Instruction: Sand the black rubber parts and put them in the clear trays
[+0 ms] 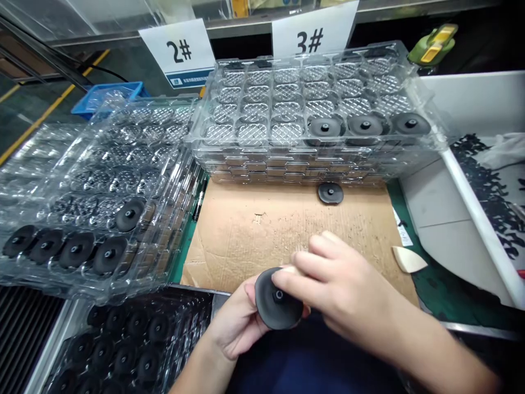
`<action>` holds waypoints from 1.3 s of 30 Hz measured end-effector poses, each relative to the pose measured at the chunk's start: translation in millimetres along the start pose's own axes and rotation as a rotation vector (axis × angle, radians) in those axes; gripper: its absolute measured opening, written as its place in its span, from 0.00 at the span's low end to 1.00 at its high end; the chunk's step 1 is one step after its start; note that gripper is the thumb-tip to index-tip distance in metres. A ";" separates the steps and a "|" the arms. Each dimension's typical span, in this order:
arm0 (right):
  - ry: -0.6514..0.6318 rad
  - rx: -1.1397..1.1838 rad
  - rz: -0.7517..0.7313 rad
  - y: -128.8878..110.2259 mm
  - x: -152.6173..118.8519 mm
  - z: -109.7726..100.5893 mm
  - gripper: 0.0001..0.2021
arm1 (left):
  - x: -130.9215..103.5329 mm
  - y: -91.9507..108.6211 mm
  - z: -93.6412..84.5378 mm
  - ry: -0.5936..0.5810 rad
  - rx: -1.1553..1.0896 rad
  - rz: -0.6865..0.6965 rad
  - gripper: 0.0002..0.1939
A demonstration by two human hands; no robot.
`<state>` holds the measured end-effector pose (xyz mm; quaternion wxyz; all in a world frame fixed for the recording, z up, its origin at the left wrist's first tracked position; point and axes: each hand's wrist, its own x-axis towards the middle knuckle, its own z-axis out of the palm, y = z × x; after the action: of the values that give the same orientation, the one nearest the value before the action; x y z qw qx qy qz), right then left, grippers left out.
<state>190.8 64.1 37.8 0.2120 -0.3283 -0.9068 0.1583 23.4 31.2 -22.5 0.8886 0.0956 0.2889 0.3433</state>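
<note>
A black rounded disc (274, 311) with a small raised centre is held up at the near edge of the cardboard sheet (246, 241). Around its left side and underside wrap the fingers of my left hand (240, 323). My right hand (328, 273) lies over the disc's upper right, its fingers bent together and touching the rim; whether they pinch anything small is hidden. Another black disc (330, 193) rests on the cardboard's far side, in front of the stacked clear trays (299, 158), whose front row holds several discs at its right end.
More clear trays (94, 180) with several discs stand at the left. Below them is a tray of dark discs (123, 355). A white bin (471, 219) with small black parts is at the right, near a cream wedge (409, 259). Paper signs (180, 52) hang behind.
</note>
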 end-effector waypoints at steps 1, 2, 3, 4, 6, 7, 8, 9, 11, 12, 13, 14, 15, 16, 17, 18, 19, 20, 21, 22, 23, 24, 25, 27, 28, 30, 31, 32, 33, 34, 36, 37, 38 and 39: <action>0.007 -0.010 -0.031 1.1 1.4 1.4 0.14 | -1.4 -0.7 -1.2 0.018 -0.002 0.000 0.13; 0.017 0.003 -0.073 1.8 2.3 2.2 0.15 | -2.8 -1.0 -1.8 0.040 0.000 0.001 0.11; 0.016 0.032 -0.110 2.0 3.0 2.5 0.16 | -4.3 -1.1 -1.6 0.059 0.003 0.005 0.10; -0.002 0.061 -0.123 1.6 3.4 2.1 0.16 | -5.5 -0.8 -0.9 0.075 0.006 0.010 0.10; -0.042 0.051 -0.074 -0.3 4.2 0.1 0.16 | -7.0 0.3 1.1 0.095 0.010 0.026 0.12; -0.050 0.011 -0.050 -1.5 4.8 -1.1 0.16 | -7.3 1.0 2.0 0.103 0.008 0.036 0.12; -0.040 -0.025 -0.052 -2.4 5.7 -2.3 0.16 | -7.3 1.7 2.4 0.107 0.006 0.043 0.12; -0.025 -0.038 -0.077 -2.7 6.7 -3.2 0.16 | -7.1 2.3 2.3 0.110 0.006 0.044 0.11; -0.014 0.018 -0.155 -1.2 8.9 -4.5 0.17 | -6.4 3.0 0.8 0.117 0.014 0.032 0.08; -0.031 0.063 -0.175 0.2 9.8 -4.8 0.16 | -5.9 3.1 -0.4 0.117 0.020 0.021 0.08; -0.055 0.092 -0.167 1.7 10.4 -5.0 0.15 | -5.4 3.0 -1.7 0.114 0.026 0.011 0.08; -0.077 0.094 -0.135 2.9 10.9 -5.1 0.14 | -4.9 2.9 -2.7 0.108 0.028 0.005 0.09; -0.087 0.068 -0.098 3.4 11.1 -5.3 0.13 | -4.5 2.6 -3.5 0.101 0.025 0.004 0.10; -0.081 0.037 -0.077 3.6 11.3 -5.4 0.13 | -4.2 2.2 -3.7 0.092 0.018 0.005 0.12; -0.067 0.018 -0.082 3.6 11.5 -5.7 0.13 | -3.9 1.8 -3.6 0.084 0.012 0.007 0.12; -0.052 0.023 -0.106 4.1 11.6 -5.8 0.12 | -3.7 1.5 -3.1 0.079 0.007 0.006 0.11; -0.047 0.055 -0.144 5.6 11.5 -5.9 0.12 | -3.4 1.2 -2.4 0.076 0.005 0.005 0.10; -0.053 0.103 -0.171 8.4 10.9 -5.5 0.11 | -3.1 1.2 -1.6 0.075 0.004 0.006 0.10; -0.059 0.146 -0.167 12.6 9.5 -4.7 0.11 | -2.8 1.5 -1.0 0.074 0.004 0.012 0.10; -0.052 0.168 -0.123 17.8 7.0 -3.0 0.12 | -2.6 2.3 -0.6 0.073 0.002 0.024 0.12; -0.028 0.170 -0.047 23.2 3.1 -0.5 0.13 | -2.4 3.5 -0.7 0.074 -0.003 0.041 0.15; 0.008 0.172 0.052 28.2 -2.0 3.2 0.15 | -2.4 5.3 -1.1 0.077 -0.011 0.060 0.18; 0.053 0.188 0.162 31.9 -8.3 7.9 0.15 | -2.6 7.3 -2.0 0.083 -0.019 0.082 0.21; 0.116 0.289 0.387 34.1 -22.8 20.0 0.14 | -3.5 11.6 -4.4 0.101 -0.038 0.128 0.25; 0.122 0.366 0.483 32.3 -30.0 26.5 0.13 | -3.9 13.3 -5.7 0.112 -0.047 0.151 0.26; 0.128 0.493 0.633 24.1 -40.5 37.4 0.11 | -4.0 14.9 -7.5 0.132 -0.056 0.194 0.25; 0.143 0.531 0.679 18.3 -42.5 40.6 0.10 | -3.5 14.8 -7.6 0.145 -0.054 0.213 0.25; 0.174 0.556 0.707 12.2 -41.9 41.9 0.10 | -2.7 14.1 -7.0 0.157 -0.049 0.232 0.25; 0.221 0.569 0.716 6.0 -38.5 41.3 0.10 | -1.6 13.2 -5.8 0.169 -0.044 0.255 0.25; 0.270 0.568 0.705 0.4 -32.6 39.4 0.10 | -0.3 12.2 -3.9 0.178 -0.040 0.287 0.25; 0.359 0.524 0.614 -7.7 -16.7 34.4 0.13 | 2.1 11.7 1.0 0.207 -0.031 0.376 0.24; 0.392 0.490 0.558 -9.6 -8.7 32.8 0.14 | 2.9 12.6 3.7 0.228 -0.021 0.436 0.24; 0.413 0.462 0.510 -10.0 -2.1 32.4 0.15 | 3.3 14.4 6.2 0.252 -0.006 0.500 0.24; 0.421 0.452 0.486 -8.8 2.3 33.5 0.15 | 3.2 16.9 8.2 0.270 0.012 0.550 0.24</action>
<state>168.1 54.2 13.4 0.4165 -0.5036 -0.6818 0.3287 20.7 46.1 -11.0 0.7153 0.1290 0.3700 0.5787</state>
